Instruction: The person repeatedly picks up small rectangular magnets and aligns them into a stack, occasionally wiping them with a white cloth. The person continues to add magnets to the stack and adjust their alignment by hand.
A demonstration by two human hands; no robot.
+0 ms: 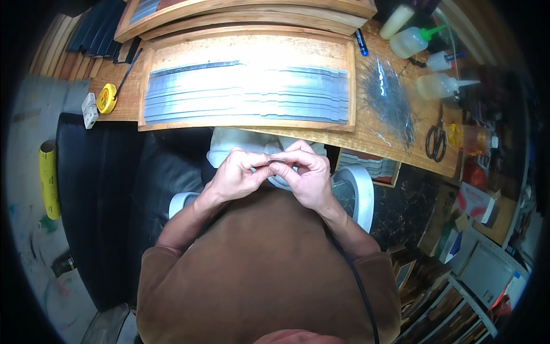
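Note:
My left hand (238,173) and my right hand (307,176) meet in front of my chest, just off the table's near edge. Both sets of fingertips pinch a small, thin, dark piece (277,161). Most of it is hidden by the fingers, so its kind cannot be made out. Beyond the hands, a shallow wooden tray (246,127) lies on the table, holding several long, thin grey strips (195,97) laid in overlapping rows. Strong light washes out the tray's middle.
More wooden trays (246,22) are stacked behind. On the left are a yellow tape measure (106,98) and a small white box (90,110). Rightward lie a heap of fine wires (387,94), black-handled scissors (436,142) and squeeze bottles (408,43). Grey chair arms (362,198) flank me.

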